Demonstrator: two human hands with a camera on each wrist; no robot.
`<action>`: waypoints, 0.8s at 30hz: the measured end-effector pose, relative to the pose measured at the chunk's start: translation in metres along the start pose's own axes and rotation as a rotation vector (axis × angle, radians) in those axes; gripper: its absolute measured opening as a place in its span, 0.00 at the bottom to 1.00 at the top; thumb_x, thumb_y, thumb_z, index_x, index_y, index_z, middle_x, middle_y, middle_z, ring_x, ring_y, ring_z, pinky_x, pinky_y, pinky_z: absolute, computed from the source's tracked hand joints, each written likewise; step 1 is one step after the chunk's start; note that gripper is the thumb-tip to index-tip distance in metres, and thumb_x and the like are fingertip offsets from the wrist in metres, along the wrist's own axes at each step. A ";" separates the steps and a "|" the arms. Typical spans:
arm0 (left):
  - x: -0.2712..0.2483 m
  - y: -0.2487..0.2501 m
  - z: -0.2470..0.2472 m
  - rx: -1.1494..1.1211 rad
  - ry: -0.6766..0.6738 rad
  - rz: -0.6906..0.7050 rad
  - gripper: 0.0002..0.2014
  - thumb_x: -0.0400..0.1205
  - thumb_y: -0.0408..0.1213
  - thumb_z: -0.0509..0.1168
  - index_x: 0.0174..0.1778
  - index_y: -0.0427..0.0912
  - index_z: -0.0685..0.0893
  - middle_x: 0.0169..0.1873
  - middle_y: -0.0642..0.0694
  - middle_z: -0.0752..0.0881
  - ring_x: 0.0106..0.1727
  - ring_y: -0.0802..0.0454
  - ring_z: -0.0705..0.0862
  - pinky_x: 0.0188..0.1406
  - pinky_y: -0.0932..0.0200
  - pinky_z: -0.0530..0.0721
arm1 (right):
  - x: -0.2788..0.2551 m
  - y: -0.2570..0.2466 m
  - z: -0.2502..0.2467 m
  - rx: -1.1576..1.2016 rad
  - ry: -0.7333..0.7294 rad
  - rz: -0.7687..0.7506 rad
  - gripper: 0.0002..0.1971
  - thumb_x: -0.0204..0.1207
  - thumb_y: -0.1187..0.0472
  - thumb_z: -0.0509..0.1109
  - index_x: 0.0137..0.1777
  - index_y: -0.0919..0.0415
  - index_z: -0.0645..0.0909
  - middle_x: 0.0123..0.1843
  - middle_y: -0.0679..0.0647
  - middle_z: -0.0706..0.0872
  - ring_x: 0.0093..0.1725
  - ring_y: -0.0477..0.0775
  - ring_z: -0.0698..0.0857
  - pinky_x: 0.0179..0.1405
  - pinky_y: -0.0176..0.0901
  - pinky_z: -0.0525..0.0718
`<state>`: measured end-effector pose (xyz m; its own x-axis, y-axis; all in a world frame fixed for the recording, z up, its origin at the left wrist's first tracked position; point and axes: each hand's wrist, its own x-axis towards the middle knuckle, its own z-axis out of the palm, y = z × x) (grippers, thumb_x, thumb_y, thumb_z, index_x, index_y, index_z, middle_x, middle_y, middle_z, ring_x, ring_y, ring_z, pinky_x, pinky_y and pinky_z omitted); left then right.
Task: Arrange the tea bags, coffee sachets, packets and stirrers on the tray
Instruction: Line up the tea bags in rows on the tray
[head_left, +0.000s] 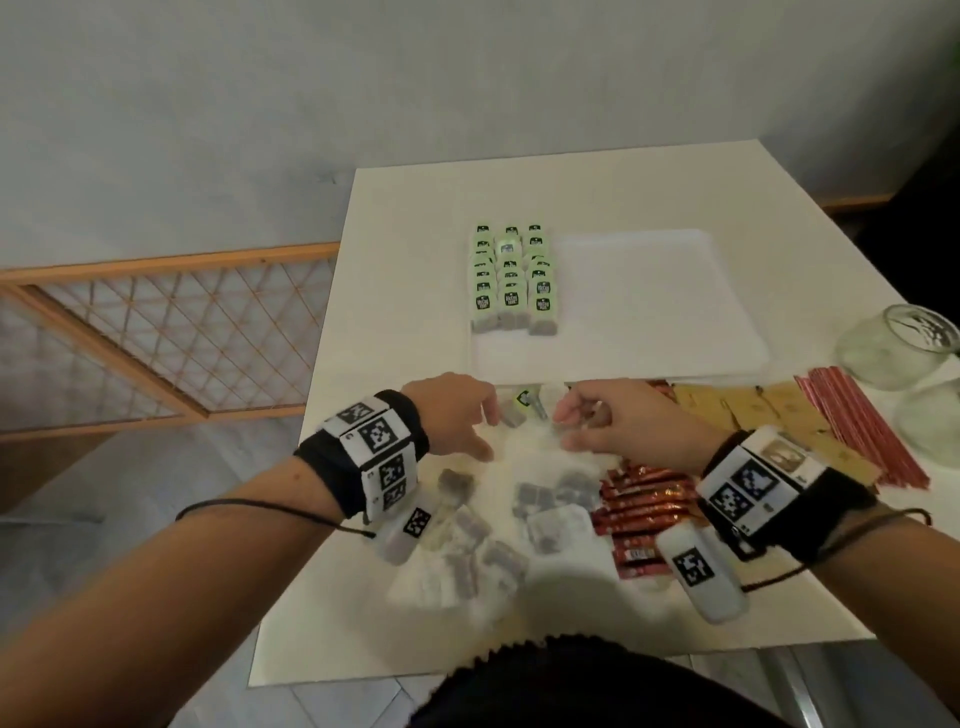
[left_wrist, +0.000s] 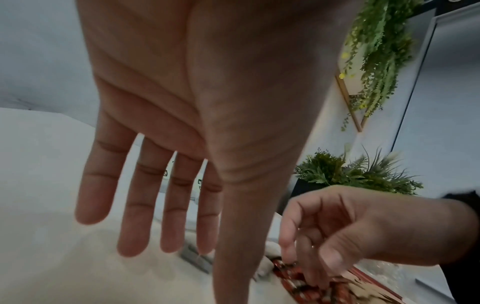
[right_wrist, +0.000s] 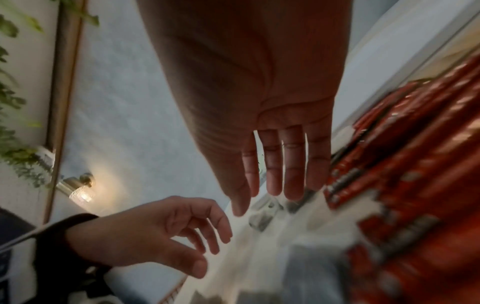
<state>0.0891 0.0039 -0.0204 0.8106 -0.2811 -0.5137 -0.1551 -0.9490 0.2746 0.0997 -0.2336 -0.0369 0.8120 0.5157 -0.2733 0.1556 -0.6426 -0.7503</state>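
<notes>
A white tray (head_left: 649, 312) lies mid-table with three rows of green tea bags (head_left: 514, 280) standing along its left side. Just before its near edge, my left hand (head_left: 488, 431) and right hand (head_left: 566, 428) hover close together over a few loose grey tea bags (head_left: 511, 415). The left hand (left_wrist: 166, 242) has straight, spread fingers and holds nothing. The right hand (right_wrist: 262, 201) also shows an empty palm, with its fingers over small tea bags (right_wrist: 259, 222). More loose tea bags (head_left: 540, 504), red coffee sachets (head_left: 644, 509), brown packets (head_left: 753, 410) and red stirrers (head_left: 862, 426) lie on the table.
Two glass jars (head_left: 898, 348) stand at the table's right edge, beyond the stirrers. The white table (head_left: 415, 208) ends at a grey wall behind and a wooden lattice rail (head_left: 156, 332) to the left. The tray's right part is bare.
</notes>
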 end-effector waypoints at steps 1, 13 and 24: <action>-0.007 0.000 0.005 0.014 -0.028 -0.007 0.23 0.75 0.52 0.75 0.63 0.51 0.79 0.61 0.51 0.80 0.51 0.54 0.75 0.53 0.57 0.75 | -0.008 0.004 0.004 -0.031 -0.028 0.006 0.14 0.69 0.54 0.81 0.54 0.50 0.85 0.51 0.43 0.86 0.39 0.32 0.81 0.39 0.22 0.77; -0.032 0.007 0.046 0.069 -0.107 -0.102 0.42 0.64 0.42 0.84 0.69 0.49 0.66 0.59 0.46 0.69 0.46 0.45 0.80 0.41 0.52 0.80 | -0.031 0.017 0.035 -0.412 -0.132 -0.061 0.33 0.62 0.40 0.81 0.68 0.36 0.76 0.57 0.43 0.70 0.56 0.44 0.72 0.59 0.41 0.77; -0.008 0.016 0.039 -0.124 0.041 -0.131 0.17 0.75 0.47 0.75 0.55 0.45 0.81 0.52 0.47 0.77 0.50 0.45 0.83 0.43 0.56 0.84 | -0.019 0.018 0.022 -0.294 -0.050 -0.006 0.15 0.69 0.53 0.81 0.49 0.50 0.79 0.45 0.39 0.79 0.42 0.41 0.77 0.36 0.31 0.70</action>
<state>0.0585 -0.0151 -0.0436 0.8420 -0.1475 -0.5189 0.0223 -0.9516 0.3067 0.0748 -0.2423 -0.0592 0.7833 0.5424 -0.3039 0.3225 -0.7723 -0.5472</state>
